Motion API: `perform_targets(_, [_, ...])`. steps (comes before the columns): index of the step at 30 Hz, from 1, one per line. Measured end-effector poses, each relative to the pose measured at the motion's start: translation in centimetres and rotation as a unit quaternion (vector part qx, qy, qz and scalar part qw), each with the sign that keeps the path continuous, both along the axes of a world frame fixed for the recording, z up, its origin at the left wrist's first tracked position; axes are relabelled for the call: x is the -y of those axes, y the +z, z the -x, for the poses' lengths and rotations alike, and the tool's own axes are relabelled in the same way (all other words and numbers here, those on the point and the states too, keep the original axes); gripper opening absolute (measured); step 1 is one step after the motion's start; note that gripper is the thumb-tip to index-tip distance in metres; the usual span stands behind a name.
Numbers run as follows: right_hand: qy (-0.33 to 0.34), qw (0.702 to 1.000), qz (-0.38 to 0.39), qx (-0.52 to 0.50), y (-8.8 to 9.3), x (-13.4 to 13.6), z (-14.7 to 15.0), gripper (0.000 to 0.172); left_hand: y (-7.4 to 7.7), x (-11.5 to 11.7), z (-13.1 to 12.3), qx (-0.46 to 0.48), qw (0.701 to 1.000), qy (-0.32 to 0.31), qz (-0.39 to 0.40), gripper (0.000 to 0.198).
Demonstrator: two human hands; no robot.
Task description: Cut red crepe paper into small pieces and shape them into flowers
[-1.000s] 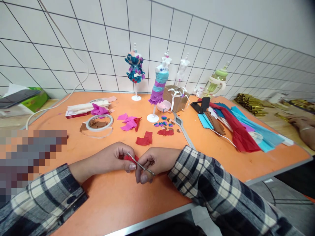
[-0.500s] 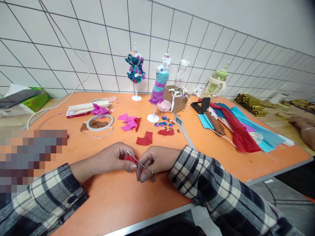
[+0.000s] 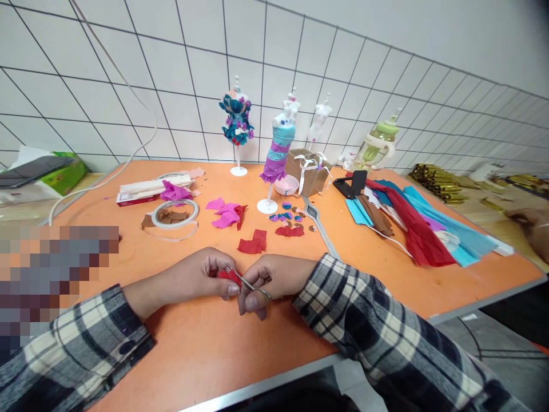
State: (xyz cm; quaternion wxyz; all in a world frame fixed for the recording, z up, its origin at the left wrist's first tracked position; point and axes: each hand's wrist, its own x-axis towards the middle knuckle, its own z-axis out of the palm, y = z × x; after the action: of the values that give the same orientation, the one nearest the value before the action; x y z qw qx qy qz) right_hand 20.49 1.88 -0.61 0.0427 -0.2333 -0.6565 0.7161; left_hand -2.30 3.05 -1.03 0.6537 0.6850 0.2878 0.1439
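Evidently, in the head view, your left hand (image 3: pixel 197 279) pinches a red piece (image 3: pixel 230 276) at seven o'clock from centre, perhaps steadying it for the scissors (image 3: pixel 247 282) your right hand (image 3: pixel 277 276) grips. At one o'clock from it, a red scrap (image 3: pixel 253 244) lies within easy reach.

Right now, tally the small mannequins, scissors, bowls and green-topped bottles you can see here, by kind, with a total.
Mannequins: 3 (blue-ruffled mannequin, striped mannequin, white mannequin)
Scissors: 1 pair, in the right hand
Pink bowl: 1
Green-topped bottle: 1
Total: 6
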Motion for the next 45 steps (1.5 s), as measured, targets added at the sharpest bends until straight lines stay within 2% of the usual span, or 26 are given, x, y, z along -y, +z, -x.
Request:
perform_targets(8, [0.006, 1.0, 0.004, -0.007, -0.06, -0.05, 0.0, 0.06, -0.11, -0.09, 0.11, -0.007, 1.0, 0.0, 0.0, 0.026])
perform_targets(13, [0.029, 0.999, 0.026, -0.026, 0.47, 0.02, -0.6, 0.062, 0.33, 0.25, -0.13, -0.013, 1.0, -0.01, 0.005, 0.028])
perform_targets(19, [0.062, 0.996, 0.037, -0.044, 0.28, -0.25, -0.79, 0.06, 0.41, 0.23, -0.28, -0.011, 1.0, 0.001, 0.005, 0.029])
perform_targets(27, [0.056, 0.998, -0.009, -0.019, 0.82, -0.06, -0.8, 0.063, 0.27, 0.11, -0.17, -0.018, 1.0, 0.003, -0.009, 0.028])
perform_targets(31, [0.038, 0.999, -0.026, 0.004, 0.6, -0.07, -0.53, 0.058, 0.07, -0.01, -0.06, -0.018, 1.0, 0.011, 0.0, 0.029])
perform_targets(45, [0.027, 0.999, -0.009, 0.019, 0.18, -0.12, -0.32, 0.051, 0.05, 0.08, -0.05, -0.027, 1.0, 0.001, -0.015, 0.028])
